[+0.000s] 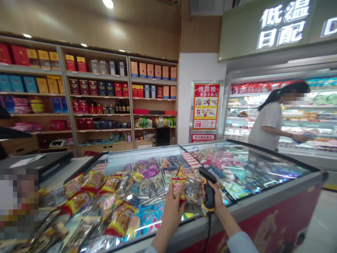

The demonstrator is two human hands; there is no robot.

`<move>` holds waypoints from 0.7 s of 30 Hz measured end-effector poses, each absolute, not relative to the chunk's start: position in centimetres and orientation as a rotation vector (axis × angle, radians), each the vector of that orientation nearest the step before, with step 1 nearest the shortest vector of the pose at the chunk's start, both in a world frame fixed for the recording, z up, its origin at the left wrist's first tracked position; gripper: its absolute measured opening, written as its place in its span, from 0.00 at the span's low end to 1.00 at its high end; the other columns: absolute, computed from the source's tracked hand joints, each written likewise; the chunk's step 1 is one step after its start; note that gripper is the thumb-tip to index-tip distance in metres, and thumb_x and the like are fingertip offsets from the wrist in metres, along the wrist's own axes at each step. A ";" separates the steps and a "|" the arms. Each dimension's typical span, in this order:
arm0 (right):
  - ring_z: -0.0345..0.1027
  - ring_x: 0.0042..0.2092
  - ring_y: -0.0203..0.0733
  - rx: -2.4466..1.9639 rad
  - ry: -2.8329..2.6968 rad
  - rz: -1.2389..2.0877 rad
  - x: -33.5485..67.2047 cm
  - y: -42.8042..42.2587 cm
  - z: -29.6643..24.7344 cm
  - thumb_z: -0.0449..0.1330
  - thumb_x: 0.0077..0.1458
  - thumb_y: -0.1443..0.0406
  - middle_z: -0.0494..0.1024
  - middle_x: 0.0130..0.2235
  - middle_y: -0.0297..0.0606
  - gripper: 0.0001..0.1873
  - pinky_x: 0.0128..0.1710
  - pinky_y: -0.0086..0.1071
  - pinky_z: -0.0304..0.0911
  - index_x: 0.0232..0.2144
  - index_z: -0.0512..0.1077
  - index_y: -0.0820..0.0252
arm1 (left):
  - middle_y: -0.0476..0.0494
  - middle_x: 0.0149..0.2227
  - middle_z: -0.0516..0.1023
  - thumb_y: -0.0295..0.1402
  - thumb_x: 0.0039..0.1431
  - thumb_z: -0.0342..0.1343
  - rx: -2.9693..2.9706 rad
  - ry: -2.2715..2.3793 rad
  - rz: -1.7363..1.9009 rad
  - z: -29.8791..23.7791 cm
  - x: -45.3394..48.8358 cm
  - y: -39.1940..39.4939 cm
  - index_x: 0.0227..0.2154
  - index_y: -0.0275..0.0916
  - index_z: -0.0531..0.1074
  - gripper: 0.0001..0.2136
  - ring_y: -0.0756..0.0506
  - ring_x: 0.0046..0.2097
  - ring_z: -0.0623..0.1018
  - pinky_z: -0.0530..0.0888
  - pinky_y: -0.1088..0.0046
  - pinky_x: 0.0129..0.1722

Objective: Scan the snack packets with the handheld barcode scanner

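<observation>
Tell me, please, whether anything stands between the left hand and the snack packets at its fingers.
Nothing visible does: the left hand is on the packets. The scanner, in the right hand, is on their other side.

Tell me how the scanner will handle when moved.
The scanner is likely stiff, given its hard-looking body. Its hanging cord may tug or drag. Stood upright, it could tip, given its jutting head.
</observation>
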State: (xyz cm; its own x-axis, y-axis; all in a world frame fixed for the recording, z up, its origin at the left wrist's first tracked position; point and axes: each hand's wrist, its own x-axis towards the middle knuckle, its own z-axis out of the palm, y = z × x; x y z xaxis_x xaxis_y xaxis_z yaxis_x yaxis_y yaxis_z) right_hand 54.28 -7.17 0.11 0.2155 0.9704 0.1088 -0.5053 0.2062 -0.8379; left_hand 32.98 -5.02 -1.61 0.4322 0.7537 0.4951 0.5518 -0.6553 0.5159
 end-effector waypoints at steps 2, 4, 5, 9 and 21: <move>0.58 0.14 0.31 -0.747 -0.637 1.168 54.7 -6.9 -0.5 0.60 0.46 0.53 0.67 0.14 0.30 0.16 0.13 0.24 0.56 0.22 0.68 0.62 | 0.46 0.67 0.38 0.35 0.57 0.48 2.504 1.143 0.975 -1.7 33.1 -5.2 0.61 0.53 0.48 0.29 0.38 0.66 0.43 0.52 0.54 0.61; 0.58 0.13 0.31 -0.750 -0.555 1.167 55.0 -6.7 -0.9 0.61 0.44 0.55 0.67 0.14 0.31 0.16 0.12 0.24 0.56 0.21 0.68 0.62 | 0.47 0.67 0.39 0.39 0.59 0.46 2.580 1.193 0.919 -1.8 33.3 -5.1 0.61 0.55 0.47 0.27 0.38 0.66 0.44 0.51 0.51 0.61; 0.58 0.13 0.31 -0.754 -0.529 1.170 55.0 -6.6 -0.9 0.61 0.44 0.55 0.67 0.14 0.31 0.16 0.12 0.24 0.57 0.20 0.68 0.62 | 0.48 0.66 0.40 0.39 0.59 0.45 2.612 1.224 0.908 -1.9 33.5 -5.0 0.61 0.57 0.47 0.27 0.38 0.66 0.46 0.51 0.50 0.60; 0.59 0.13 0.32 -0.778 -0.457 1.163 55.1 -6.4 -0.9 0.61 0.45 0.56 0.68 0.13 0.32 0.15 0.12 0.24 0.56 0.19 0.68 0.62 | 0.49 0.66 0.43 0.37 0.60 0.44 2.728 1.273 0.949 -2.4 34.2 -4.6 0.60 0.59 0.46 0.26 0.39 0.65 0.50 0.54 0.50 0.59; 0.59 0.13 0.32 -0.754 -0.391 1.164 54.8 -7.1 -0.6 0.61 0.45 0.56 0.67 0.14 0.31 0.14 0.12 0.24 0.57 0.20 0.68 0.62 | 0.46 0.66 0.44 0.36 0.58 0.49 2.689 1.247 1.245 -1.4 34.0 -5.3 0.60 0.56 0.49 0.28 0.37 0.65 0.49 0.56 0.50 0.59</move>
State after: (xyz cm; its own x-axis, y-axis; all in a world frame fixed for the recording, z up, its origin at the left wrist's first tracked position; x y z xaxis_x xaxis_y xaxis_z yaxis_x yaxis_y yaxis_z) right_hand 54.84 -7.06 -0.59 0.3676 0.9247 -0.0993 -0.6775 0.1931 -0.7097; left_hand 33.98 -5.33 -1.43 0.3997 0.6197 0.6755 0.6763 -0.6967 0.2390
